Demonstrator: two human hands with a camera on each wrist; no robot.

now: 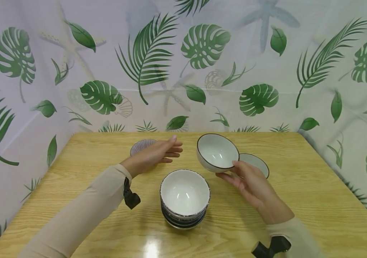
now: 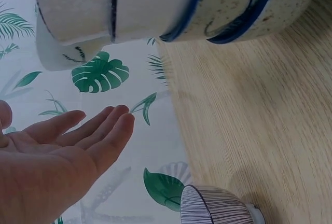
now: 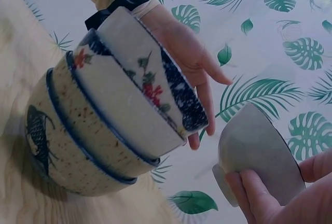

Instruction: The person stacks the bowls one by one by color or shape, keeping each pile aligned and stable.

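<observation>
My right hand (image 1: 252,184) holds a white bowl (image 1: 217,152) with a dark rim above the table, its opening tilted toward me. The thumb is at the rim and the fingers are under the side, as the right wrist view also shows. Left of that bowl, my left hand (image 1: 157,152) hovers in the air with fingers extended and nothing in it. Between the forearms stands a stack of several bowls (image 1: 185,195). Its upper bowls have floral sides, while the lower ones (image 3: 85,156) are speckled with blue rims.
A small purple-striped bowl (image 1: 141,146) sits behind the left hand. Partly hidden by the right hand, another pale bowl (image 1: 257,164) with a dark rim rests on the wooden table (image 1: 106,215). A leaf-patterned cloth (image 1: 183,107) hangs around the table's back and sides.
</observation>
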